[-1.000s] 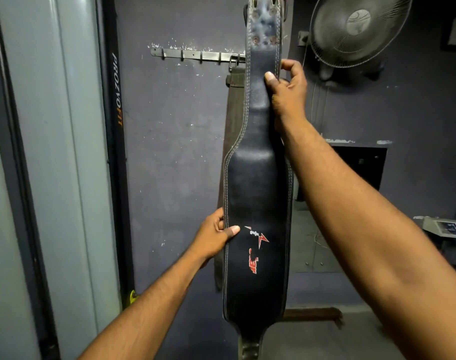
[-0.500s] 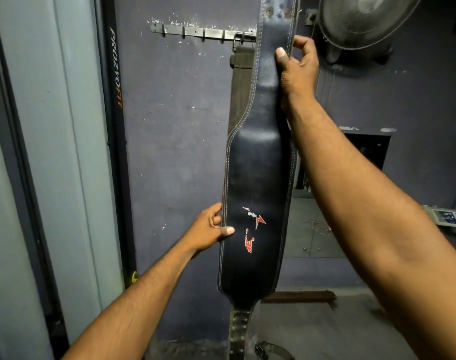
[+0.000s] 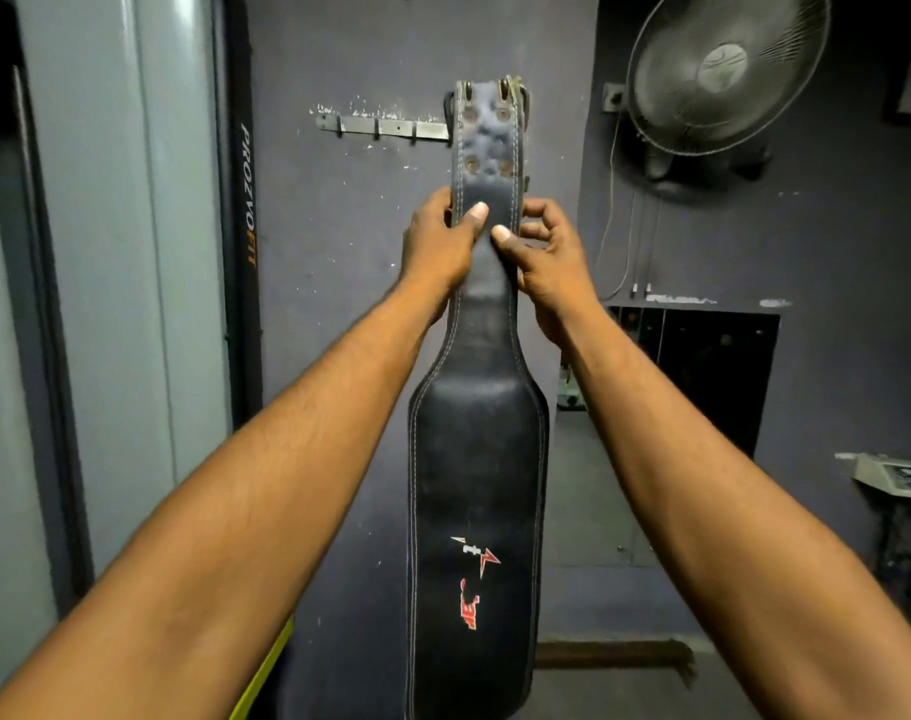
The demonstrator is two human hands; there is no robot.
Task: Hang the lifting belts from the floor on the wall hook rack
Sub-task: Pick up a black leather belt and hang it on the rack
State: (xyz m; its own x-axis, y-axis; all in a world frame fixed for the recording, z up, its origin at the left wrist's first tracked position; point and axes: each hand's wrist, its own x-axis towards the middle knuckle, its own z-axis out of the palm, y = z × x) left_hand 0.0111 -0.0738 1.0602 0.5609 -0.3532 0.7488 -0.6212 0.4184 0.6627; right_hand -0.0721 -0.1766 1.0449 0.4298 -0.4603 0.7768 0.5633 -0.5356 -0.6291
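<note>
Against the purple wall, the hook rack point(image 3: 386, 128) showed three bare hooks on its visible left part; its right end was hidden behind the raised belt. The left hand point(image 3: 438, 246) clasped the narrow neck of the black lifting belt point(image 3: 477, 459), thumb laid across the front and fingers wrapped behind its left edge. The belt stood upright in front of the wall, its riveted buckle end topmost and level with the rack, its wide padded body hanging down between the forearms. The right hand point(image 3: 544, 262) gripped the same neck from the other side, thumb pressed on the front, fingers curled round the right edge. Further right, a wall fan point(image 3: 723, 70) hung well apart from the work.

The step in hand appeared to be bringing the buckle end to a hook. Whether the buckle had caught one could not be told, since the belt covered that part of the rack. The next move likely called for easing the buckle loop over a hook, then loosening both grips only once the belt hung by itself.
</note>
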